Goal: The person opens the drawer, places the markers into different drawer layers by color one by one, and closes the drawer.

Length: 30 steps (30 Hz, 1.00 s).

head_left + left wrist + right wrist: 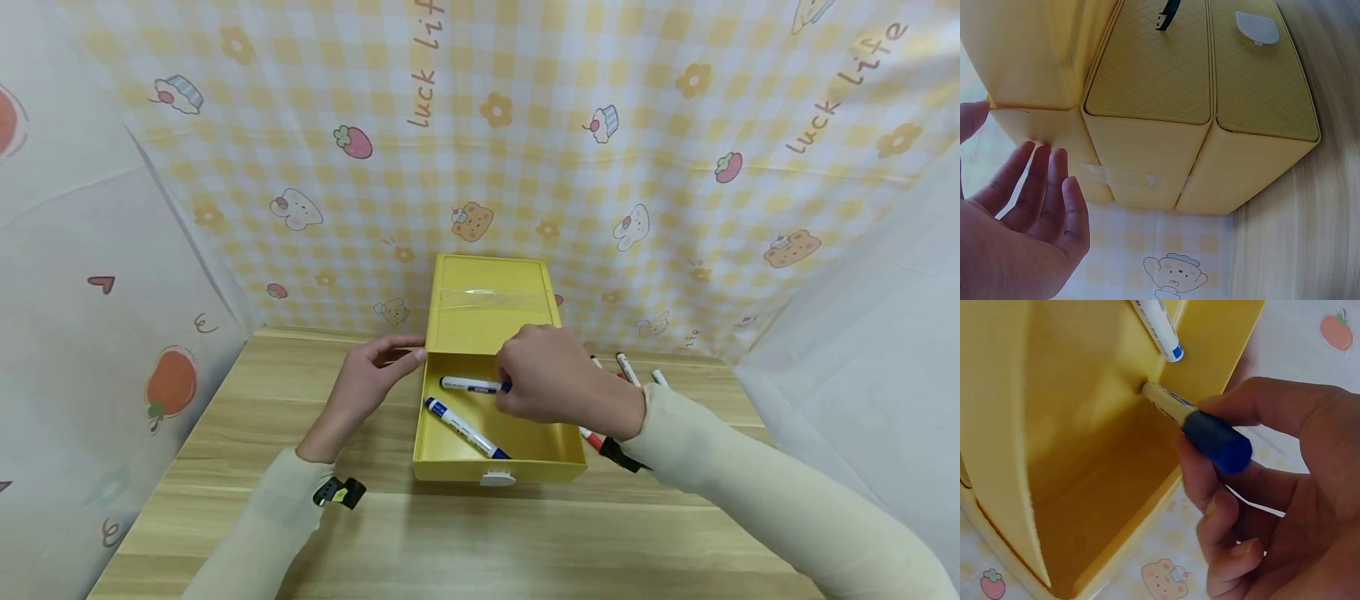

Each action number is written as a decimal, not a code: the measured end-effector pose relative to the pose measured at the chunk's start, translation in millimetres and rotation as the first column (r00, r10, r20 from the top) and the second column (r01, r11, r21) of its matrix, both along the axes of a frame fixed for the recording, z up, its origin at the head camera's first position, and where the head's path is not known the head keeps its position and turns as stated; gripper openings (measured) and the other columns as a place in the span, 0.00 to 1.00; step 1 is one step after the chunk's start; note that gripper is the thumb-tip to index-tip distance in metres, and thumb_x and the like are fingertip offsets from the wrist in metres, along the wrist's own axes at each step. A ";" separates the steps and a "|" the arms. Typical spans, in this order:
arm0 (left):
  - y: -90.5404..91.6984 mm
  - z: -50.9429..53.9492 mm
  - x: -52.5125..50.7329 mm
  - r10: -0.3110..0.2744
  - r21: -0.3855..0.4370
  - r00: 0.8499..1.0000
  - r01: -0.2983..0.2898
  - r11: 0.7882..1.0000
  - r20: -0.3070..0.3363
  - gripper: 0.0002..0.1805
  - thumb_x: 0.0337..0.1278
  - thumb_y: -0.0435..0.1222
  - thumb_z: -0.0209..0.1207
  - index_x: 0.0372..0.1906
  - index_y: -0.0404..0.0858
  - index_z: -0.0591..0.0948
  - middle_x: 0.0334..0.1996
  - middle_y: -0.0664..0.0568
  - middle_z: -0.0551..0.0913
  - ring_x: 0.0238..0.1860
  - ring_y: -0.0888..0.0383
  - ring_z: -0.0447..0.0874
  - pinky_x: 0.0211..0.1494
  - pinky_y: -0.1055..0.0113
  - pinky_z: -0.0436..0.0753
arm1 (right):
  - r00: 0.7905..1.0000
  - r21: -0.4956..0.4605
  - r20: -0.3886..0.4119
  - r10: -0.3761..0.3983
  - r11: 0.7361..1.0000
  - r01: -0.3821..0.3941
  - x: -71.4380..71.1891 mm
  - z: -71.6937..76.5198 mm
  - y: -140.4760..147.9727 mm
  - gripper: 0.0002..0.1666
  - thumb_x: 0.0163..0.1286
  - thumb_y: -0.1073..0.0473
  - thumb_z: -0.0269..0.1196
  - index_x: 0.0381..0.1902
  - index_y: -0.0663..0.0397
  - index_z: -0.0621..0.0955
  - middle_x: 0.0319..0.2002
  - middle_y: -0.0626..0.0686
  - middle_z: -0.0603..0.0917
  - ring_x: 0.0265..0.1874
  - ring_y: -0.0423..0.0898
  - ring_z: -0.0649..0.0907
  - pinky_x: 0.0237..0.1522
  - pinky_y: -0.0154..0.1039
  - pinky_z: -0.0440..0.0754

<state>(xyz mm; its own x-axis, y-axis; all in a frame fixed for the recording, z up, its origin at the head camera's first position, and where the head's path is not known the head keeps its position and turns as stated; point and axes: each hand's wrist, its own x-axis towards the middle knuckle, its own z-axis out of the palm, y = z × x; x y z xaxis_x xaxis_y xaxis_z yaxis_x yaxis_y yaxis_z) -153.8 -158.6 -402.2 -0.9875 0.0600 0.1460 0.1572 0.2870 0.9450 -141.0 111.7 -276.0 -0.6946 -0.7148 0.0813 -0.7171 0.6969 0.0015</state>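
Hanging behind the yellow drawer point(532, 439), the checked cloth point(495, 158) faces you in soft folds of yellow and white. Beneath and around the drawer runs your tabletop point(420, 542), with streaky wood grain. Directly behind the drawer stands its cabinet point(491, 325), a smooth, boxy yellow shell; the closed fronts point(1147, 69) below the drawer are embossed with a diamond lattice and rounded at the corners. The drawer juts toward you, a straight-walled rectangular tray.

At the drawer's rear left, your left hand point(360, 385) rests its fingertips against the cabinet, fingers loosely bent and parted, gripping nothing. Above the drawer's right half, your right hand point(547, 375) pinches a slim white cylinder, the held marker point(468, 384), by its blue cap between thumb and fingers, the other fingers curled; its far end points into the drawer. A second marker point(465, 429) lies slanted in the drawer's left front. Loose markers point(628, 369) lie right of the drawer. On the drawer's front sits a small white rounded handle point(497, 478).
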 end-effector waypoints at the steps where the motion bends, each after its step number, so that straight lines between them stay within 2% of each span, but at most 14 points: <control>1: 0.0 0.1 0.0 0.000 0.000 1.000 0.000 1.000 0.000 0.23 0.76 0.48 0.70 0.65 0.38 0.89 0.59 0.43 0.90 0.61 0.44 0.88 0.62 0.47 0.85 | 1.000 0.021 0.012 -0.012 1.000 0.012 0.1 0.8 -1.5 0.29 0.56 0.61 0.70 0.09 0.38 0.64 0.14 0.37 0.53 0.17 0.38 0.56 0.17 0.35 0.49; 5: -0.2 0.1 0.3 0.000 -0.002 1.000 0.000 1.000 0.007 0.23 0.76 0.49 0.70 0.65 0.39 0.88 0.59 0.44 0.90 0.61 0.44 0.88 0.62 0.46 0.84 | 0.998 0.109 0.054 -0.041 0.993 0.035 -0.5 1.5 -8.1 0.31 0.57 0.58 0.73 0.08 0.39 0.64 0.13 0.38 0.54 0.16 0.39 0.58 0.16 0.36 0.52; 13: -0.1 0.1 0.5 -0.001 0.002 1.000 0.001 1.000 0.004 0.23 0.76 0.48 0.70 0.65 0.38 0.88 0.60 0.43 0.90 0.61 0.44 0.88 0.63 0.46 0.85 | 0.992 0.240 0.105 -0.076 0.970 0.049 -2.4 -2.5 -20.1 0.30 0.61 0.55 0.74 0.14 0.42 0.64 0.18 0.43 0.58 0.17 0.40 0.59 0.16 0.37 0.57; 17: -0.2 -0.2 0.5 -0.004 0.004 1.000 0.004 1.000 0.005 0.23 0.76 0.48 0.70 0.65 0.39 0.88 0.60 0.43 0.90 0.61 0.44 0.89 0.63 0.46 0.85 | 0.986 0.288 0.135 -0.094 0.956 0.052 -4.9 -4.4 -25.8 0.29 0.64 0.54 0.74 0.12 0.43 0.67 0.15 0.43 0.61 0.14 0.40 0.61 0.15 0.36 0.59; 22: -0.5 0.4 1.0 -0.003 0.007 1.000 0.003 1.000 0.020 0.24 0.76 0.50 0.70 0.65 0.39 0.88 0.59 0.44 0.90 0.61 0.44 0.88 0.64 0.45 0.84 | 0.979 0.314 0.174 -0.103 0.949 0.044 -7.0 -7.3 -30.5 0.26 0.66 0.55 0.73 0.12 0.43 0.74 0.11 0.43 0.70 0.10 0.40 0.72 0.13 0.35 0.65; 25: -0.6 0.7 1.1 -0.004 0.011 1.000 0.003 1.000 0.022 0.24 0.76 0.50 0.70 0.65 0.39 0.88 0.59 0.44 0.90 0.61 0.44 0.88 0.64 0.45 0.84 | 0.980 0.324 0.173 -0.101 0.945 0.040 -6.5 -8.0 -32.9 0.25 0.67 0.55 0.74 0.13 0.43 0.75 0.13 0.43 0.72 0.11 0.41 0.74 0.14 0.36 0.67; 30: -0.7 0.7 0.5 -0.009 0.012 1.000 0.008 1.000 0.013 0.24 0.76 0.49 0.70 0.65 0.39 0.88 0.59 0.44 0.90 0.60 0.45 0.89 0.63 0.47 0.85 | 0.975 0.342 0.195 -0.109 0.939 0.036 -3.6 -7.9 -36.0 0.27 0.70 0.56 0.73 0.14 0.44 0.73 0.14 0.44 0.70 0.12 0.40 0.72 0.14 0.35 0.67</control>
<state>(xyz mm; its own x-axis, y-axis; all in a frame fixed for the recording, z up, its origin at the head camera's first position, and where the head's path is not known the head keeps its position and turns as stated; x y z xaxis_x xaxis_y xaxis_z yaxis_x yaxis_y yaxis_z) -153.3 -159.3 -401.5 -0.9888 0.0667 0.1335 0.1468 0.2742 0.9504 -144.6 75.7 -283.8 -0.7208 -0.6223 -0.3054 -0.6742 0.7317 0.1004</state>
